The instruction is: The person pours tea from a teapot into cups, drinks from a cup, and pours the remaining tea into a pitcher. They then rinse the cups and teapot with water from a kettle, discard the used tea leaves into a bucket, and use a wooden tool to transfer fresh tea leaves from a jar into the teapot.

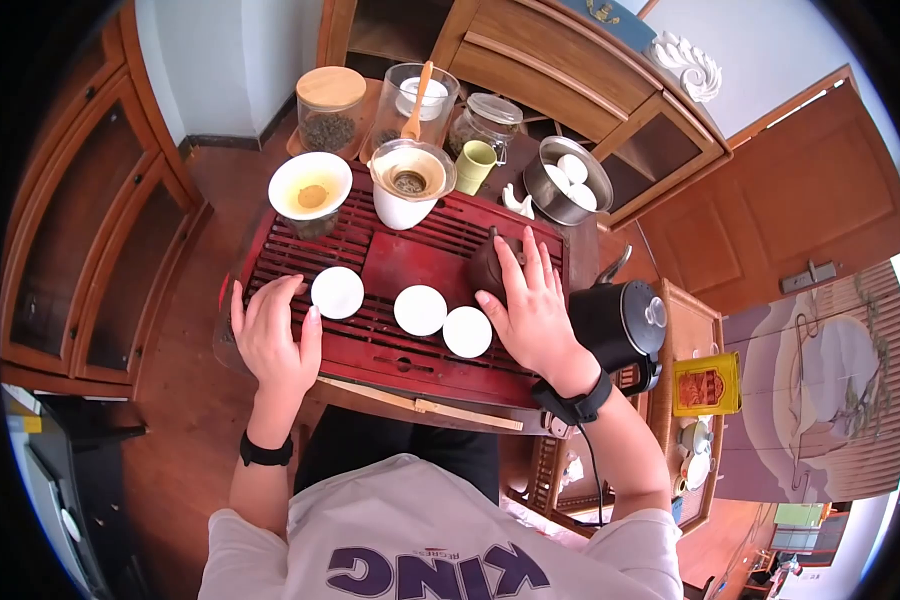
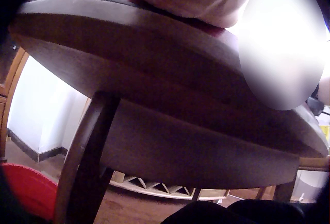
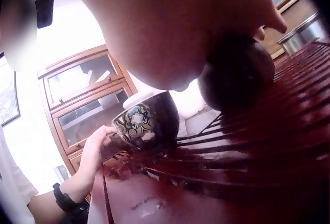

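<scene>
At the left side of the red slatted tea tray [image 1: 440, 372], my left hand [image 1: 275, 335] rests with its fingers spread and slightly bent, holding nothing. Beside its fingertips is a small cup [image 1: 337, 292] that looks white from above. Two more cups, one white inside [image 1: 420, 310] and its neighbour [image 1: 467, 332], sit together near the middle. My right hand [image 1: 532, 310] lies over a dark round teapot [image 1: 486, 268], fingers extended across its top and thumb toward the cups. In the right wrist view, the teapot [image 3: 237, 77] shows below the palm, near a dark patterned cup [image 3: 149, 123].
Along the tray's far side stand a bowl of yellow liquid [image 1: 310, 187] and a strainer [image 1: 410, 180] over a white vessel. Behind are glass jars [image 1: 331, 110], a green cup [image 1: 476, 166] and a metal pot [image 1: 567, 180]. A black kettle [image 1: 615, 325] stands at the right.
</scene>
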`<state>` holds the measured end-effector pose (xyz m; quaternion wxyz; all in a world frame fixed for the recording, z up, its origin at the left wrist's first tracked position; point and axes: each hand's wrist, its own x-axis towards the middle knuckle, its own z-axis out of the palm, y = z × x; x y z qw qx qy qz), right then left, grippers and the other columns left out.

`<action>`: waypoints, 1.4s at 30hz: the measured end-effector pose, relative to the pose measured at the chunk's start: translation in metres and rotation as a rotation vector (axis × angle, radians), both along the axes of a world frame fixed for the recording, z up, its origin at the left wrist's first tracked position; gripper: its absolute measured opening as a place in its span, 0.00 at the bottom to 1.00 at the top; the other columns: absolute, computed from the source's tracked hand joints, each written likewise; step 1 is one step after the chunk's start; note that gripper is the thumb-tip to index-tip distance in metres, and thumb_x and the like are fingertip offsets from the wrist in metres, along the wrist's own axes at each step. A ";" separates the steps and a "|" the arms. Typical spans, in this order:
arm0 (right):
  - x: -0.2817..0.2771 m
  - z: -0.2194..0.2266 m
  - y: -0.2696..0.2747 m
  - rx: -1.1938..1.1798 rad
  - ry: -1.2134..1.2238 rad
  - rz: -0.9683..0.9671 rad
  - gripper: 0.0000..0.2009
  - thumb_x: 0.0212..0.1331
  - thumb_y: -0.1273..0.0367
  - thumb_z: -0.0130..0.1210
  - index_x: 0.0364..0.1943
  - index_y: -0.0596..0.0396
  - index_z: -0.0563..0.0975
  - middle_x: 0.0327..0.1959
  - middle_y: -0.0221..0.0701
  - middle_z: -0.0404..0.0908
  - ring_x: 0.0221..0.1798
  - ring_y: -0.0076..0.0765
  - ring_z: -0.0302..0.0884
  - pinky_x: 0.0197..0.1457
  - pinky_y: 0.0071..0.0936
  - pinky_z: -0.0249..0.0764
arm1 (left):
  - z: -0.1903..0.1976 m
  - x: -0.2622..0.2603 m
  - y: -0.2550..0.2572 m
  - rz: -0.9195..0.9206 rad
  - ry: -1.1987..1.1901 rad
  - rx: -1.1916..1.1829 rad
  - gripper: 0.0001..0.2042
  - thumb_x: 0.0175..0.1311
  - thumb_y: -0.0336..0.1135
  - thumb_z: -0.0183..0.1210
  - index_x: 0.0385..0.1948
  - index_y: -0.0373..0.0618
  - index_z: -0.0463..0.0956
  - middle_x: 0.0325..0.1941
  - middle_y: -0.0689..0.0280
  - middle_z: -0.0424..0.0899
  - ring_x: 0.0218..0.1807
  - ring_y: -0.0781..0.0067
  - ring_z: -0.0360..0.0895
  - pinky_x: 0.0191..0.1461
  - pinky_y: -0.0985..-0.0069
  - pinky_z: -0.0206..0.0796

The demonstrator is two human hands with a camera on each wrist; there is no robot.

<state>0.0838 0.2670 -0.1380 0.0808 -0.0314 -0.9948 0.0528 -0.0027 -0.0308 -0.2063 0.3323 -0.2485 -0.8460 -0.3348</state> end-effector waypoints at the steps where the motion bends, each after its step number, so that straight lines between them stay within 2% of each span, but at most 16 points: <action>1: 0.000 0.000 0.000 0.003 -0.001 0.002 0.36 0.69 0.51 0.53 0.77 0.46 0.56 0.79 0.56 0.46 0.76 0.75 0.50 0.73 0.66 0.57 | 0.000 0.000 0.000 -0.006 -0.009 -0.002 0.16 0.63 0.35 0.60 0.51 0.42 0.77 0.44 0.64 0.85 0.53 0.60 0.81 0.77 0.48 0.49; 6: 0.000 0.020 0.005 -0.034 -0.079 0.008 0.31 0.71 0.55 0.52 0.75 0.46 0.60 0.76 0.58 0.53 0.76 0.73 0.53 0.75 0.64 0.55 | 0.001 0.001 -0.001 -0.011 -0.030 -0.007 0.17 0.60 0.37 0.60 0.50 0.41 0.77 0.46 0.60 0.85 0.54 0.57 0.80 0.77 0.46 0.47; 8: -0.005 0.039 0.015 -0.285 0.029 0.107 0.28 0.71 0.59 0.53 0.72 0.48 0.64 0.74 0.58 0.57 0.75 0.69 0.55 0.75 0.63 0.54 | 0.003 0.002 -0.002 -0.017 -0.036 -0.021 0.16 0.64 0.38 0.56 0.50 0.39 0.77 0.47 0.58 0.85 0.55 0.55 0.80 0.79 0.46 0.45; 9: -0.008 0.057 0.012 -0.266 0.108 0.118 0.26 0.71 0.61 0.53 0.71 0.50 0.67 0.73 0.58 0.60 0.75 0.66 0.58 0.75 0.62 0.54 | 0.004 0.002 -0.002 -0.021 -0.048 -0.025 0.17 0.64 0.39 0.56 0.50 0.39 0.77 0.48 0.58 0.84 0.55 0.55 0.80 0.78 0.45 0.44; 11: -0.023 0.082 0.011 -0.210 0.219 0.146 0.25 0.69 0.65 0.56 0.69 0.54 0.68 0.71 0.55 0.64 0.74 0.62 0.62 0.75 0.50 0.59 | 0.005 0.002 -0.003 -0.036 -0.064 -0.036 0.18 0.63 0.40 0.56 0.49 0.38 0.77 0.48 0.57 0.84 0.55 0.54 0.80 0.78 0.43 0.44; 14: -0.072 0.098 0.028 -0.360 0.352 0.204 0.24 0.66 0.71 0.58 0.66 0.58 0.69 0.67 0.48 0.71 0.71 0.55 0.66 0.73 0.40 0.63 | 0.006 0.001 -0.003 -0.045 -0.070 -0.033 0.19 0.58 0.41 0.60 0.48 0.40 0.77 0.44 0.59 0.84 0.54 0.56 0.80 0.77 0.40 0.43; 21: -0.227 0.130 0.089 -0.032 0.358 0.152 0.28 0.60 0.63 0.65 0.64 0.56 0.71 0.61 0.47 0.76 0.66 0.53 0.73 0.69 0.41 0.69 | 0.008 0.003 -0.006 -0.039 -0.205 -0.106 0.24 0.65 0.53 0.52 0.52 0.41 0.75 0.49 0.60 0.83 0.58 0.55 0.78 0.77 0.37 0.40; 26: -0.321 0.141 0.102 0.029 0.153 0.225 0.30 0.57 0.58 0.66 0.62 0.56 0.73 0.62 0.46 0.77 0.67 0.52 0.73 0.71 0.41 0.68 | 0.010 0.005 -0.007 -0.024 -0.297 -0.144 0.27 0.68 0.57 0.46 0.50 0.39 0.76 0.50 0.58 0.83 0.58 0.53 0.78 0.77 0.35 0.40; 27: -0.336 0.140 0.097 0.046 0.055 0.225 0.34 0.58 0.57 0.67 0.67 0.53 0.70 0.67 0.45 0.74 0.70 0.46 0.70 0.72 0.38 0.67 | 0.012 0.005 -0.007 -0.024 -0.318 -0.158 0.28 0.68 0.59 0.45 0.48 0.39 0.76 0.50 0.59 0.83 0.57 0.54 0.79 0.76 0.33 0.40; 31: -0.380 0.125 0.090 0.112 -0.284 0.256 0.43 0.56 0.60 0.68 0.75 0.53 0.59 0.74 0.47 0.63 0.77 0.49 0.60 0.78 0.38 0.58 | 0.014 0.007 -0.007 -0.021 -0.360 -0.163 0.30 0.69 0.61 0.44 0.46 0.39 0.77 0.48 0.58 0.83 0.57 0.54 0.78 0.75 0.30 0.39; 33: -0.405 0.110 0.094 -0.119 -0.594 0.298 0.51 0.51 0.63 0.71 0.78 0.53 0.51 0.76 0.45 0.60 0.78 0.48 0.56 0.80 0.39 0.54 | 0.010 0.009 -0.008 -0.014 -0.370 -0.160 0.30 0.69 0.63 0.44 0.46 0.39 0.78 0.47 0.59 0.84 0.56 0.55 0.79 0.75 0.29 0.38; 34: -0.416 0.101 0.096 -0.120 -0.600 0.304 0.51 0.51 0.63 0.71 0.78 0.53 0.51 0.76 0.45 0.60 0.78 0.48 0.56 0.80 0.39 0.54 | 0.008 0.009 -0.008 -0.010 -0.377 -0.158 0.31 0.68 0.65 0.44 0.45 0.40 0.79 0.47 0.59 0.84 0.55 0.56 0.80 0.75 0.29 0.38; 35: -0.424 0.093 0.095 -0.133 -0.638 0.315 0.53 0.47 0.65 0.72 0.78 0.53 0.50 0.77 0.44 0.58 0.79 0.46 0.55 0.80 0.39 0.54 | 0.027 -0.004 -0.006 -0.021 -0.274 -0.157 0.24 0.71 0.55 0.49 0.44 0.41 0.81 0.44 0.59 0.85 0.51 0.61 0.84 0.69 0.38 0.58; 36: -0.431 0.085 0.096 -0.146 -0.671 0.324 0.56 0.44 0.68 0.73 0.78 0.53 0.48 0.78 0.43 0.57 0.79 0.44 0.54 0.80 0.39 0.54 | 0.011 0.008 -0.009 -0.066 -0.421 -0.146 0.34 0.72 0.66 0.38 0.56 0.43 0.77 0.55 0.61 0.83 0.63 0.56 0.77 0.77 0.33 0.31; 38: -0.436 0.071 0.090 -0.141 -0.711 0.327 0.60 0.40 0.68 0.76 0.79 0.53 0.47 0.77 0.43 0.58 0.77 0.41 0.57 0.79 0.38 0.56 | 0.015 0.006 -0.010 -0.070 -0.407 -0.152 0.32 0.72 0.64 0.41 0.55 0.43 0.77 0.54 0.60 0.83 0.61 0.57 0.78 0.76 0.32 0.37; 42: -0.437 0.052 0.084 -0.135 -0.811 0.448 0.62 0.36 0.63 0.80 0.78 0.53 0.49 0.75 0.45 0.61 0.75 0.44 0.62 0.76 0.38 0.61 | 0.019 0.007 -0.014 -0.102 -0.454 -0.208 0.32 0.71 0.64 0.43 0.56 0.43 0.76 0.56 0.59 0.82 0.63 0.57 0.77 0.75 0.30 0.37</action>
